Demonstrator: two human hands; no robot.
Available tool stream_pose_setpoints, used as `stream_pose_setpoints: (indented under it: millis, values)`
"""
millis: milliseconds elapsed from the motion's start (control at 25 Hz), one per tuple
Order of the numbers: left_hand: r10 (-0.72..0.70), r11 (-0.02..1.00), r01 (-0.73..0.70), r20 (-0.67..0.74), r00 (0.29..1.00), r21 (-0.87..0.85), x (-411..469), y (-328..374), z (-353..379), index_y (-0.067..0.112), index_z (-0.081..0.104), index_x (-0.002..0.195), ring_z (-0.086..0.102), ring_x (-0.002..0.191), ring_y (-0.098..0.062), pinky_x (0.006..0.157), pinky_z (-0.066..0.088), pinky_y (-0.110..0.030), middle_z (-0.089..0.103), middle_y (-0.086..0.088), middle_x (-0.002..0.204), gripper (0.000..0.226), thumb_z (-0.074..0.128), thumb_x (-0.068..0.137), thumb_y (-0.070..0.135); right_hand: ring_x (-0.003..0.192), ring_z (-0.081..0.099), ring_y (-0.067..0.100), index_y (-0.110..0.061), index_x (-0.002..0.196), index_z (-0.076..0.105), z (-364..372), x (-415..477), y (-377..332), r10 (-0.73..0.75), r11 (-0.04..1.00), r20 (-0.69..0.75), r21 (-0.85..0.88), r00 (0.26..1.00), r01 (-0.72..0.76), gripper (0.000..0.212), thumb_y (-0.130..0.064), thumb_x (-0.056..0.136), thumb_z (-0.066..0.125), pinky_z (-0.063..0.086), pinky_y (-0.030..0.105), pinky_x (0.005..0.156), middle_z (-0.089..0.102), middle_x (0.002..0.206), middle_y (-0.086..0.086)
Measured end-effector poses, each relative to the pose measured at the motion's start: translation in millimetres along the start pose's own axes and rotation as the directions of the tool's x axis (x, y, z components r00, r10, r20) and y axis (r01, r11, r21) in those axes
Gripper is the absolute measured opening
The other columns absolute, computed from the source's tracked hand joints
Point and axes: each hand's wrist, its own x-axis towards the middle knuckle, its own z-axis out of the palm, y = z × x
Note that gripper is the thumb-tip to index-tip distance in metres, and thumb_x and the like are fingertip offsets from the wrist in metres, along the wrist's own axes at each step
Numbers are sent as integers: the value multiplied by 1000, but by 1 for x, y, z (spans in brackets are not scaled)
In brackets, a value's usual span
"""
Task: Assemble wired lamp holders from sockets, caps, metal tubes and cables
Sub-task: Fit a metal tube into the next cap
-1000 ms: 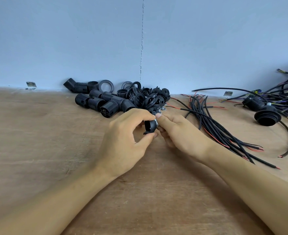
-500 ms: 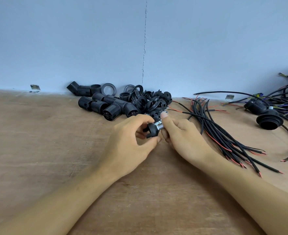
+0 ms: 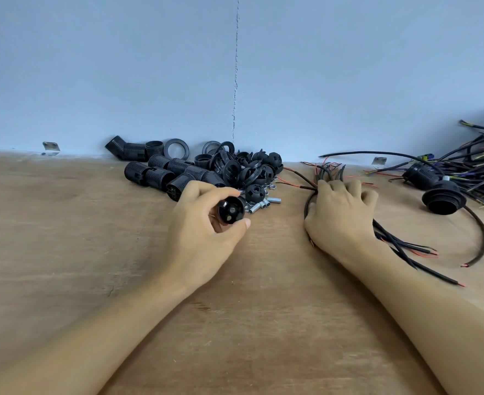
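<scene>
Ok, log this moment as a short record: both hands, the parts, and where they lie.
left hand: pinches a black cap between thumb and fingers
right hand: grips the cable bundle on the table
metal tubes: small loose heap just beyond the cap
socket pile: at the table's back edge
wired holder: far right, cable attached

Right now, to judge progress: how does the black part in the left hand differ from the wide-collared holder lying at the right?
The black part is pinched by the left hand, off the table; the wide-collared holder rests on the table. The black part shows no cable; a black cable curves away from the holder. Both are black and round.
</scene>
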Motion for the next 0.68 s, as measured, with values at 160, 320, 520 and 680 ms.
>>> stream_pose_setpoints:
  millis: [160,320,520,680]
  values:
    - [48,998,-50,45,998,44,-2,1,0,39,65,109,60,83,-8,74,46,-23,59,17,101,47,89,74,19,111,48,29,-22,111,69,-4,0,0,-117,993,-79,-27,990,115,30,-12,87,54,23,41,87,64,111,1]
    - [41,998,-43,54,998,38,-3,5,1,38,68,94,58,80,-10,69,44,-15,58,14,93,28,86,73,34,89,60,30,-23,106,76,-23,-2,-7,-253,935,-532,81,808,346,28,-5,87,67,36,40,76,69,99,-1]
    - [-42,987,59,114,993,-152,-3,12,0,31,70,84,66,74,-11,65,49,-18,64,6,89,20,70,69,45,75,64,24,-22,107,77,-30,-19,-24,-380,800,-713,65,589,596,26,-5,88,72,39,36,68,74,99,-6]
    - [-213,851,300,240,947,-431,3,11,1,24,71,96,63,57,-17,50,46,-23,72,-1,76,26,67,71,24,86,70,27,-14,109,76,-25,-28,-33,-435,704,-587,251,682,665,16,-12,95,67,49,39,74,75,101,-1]
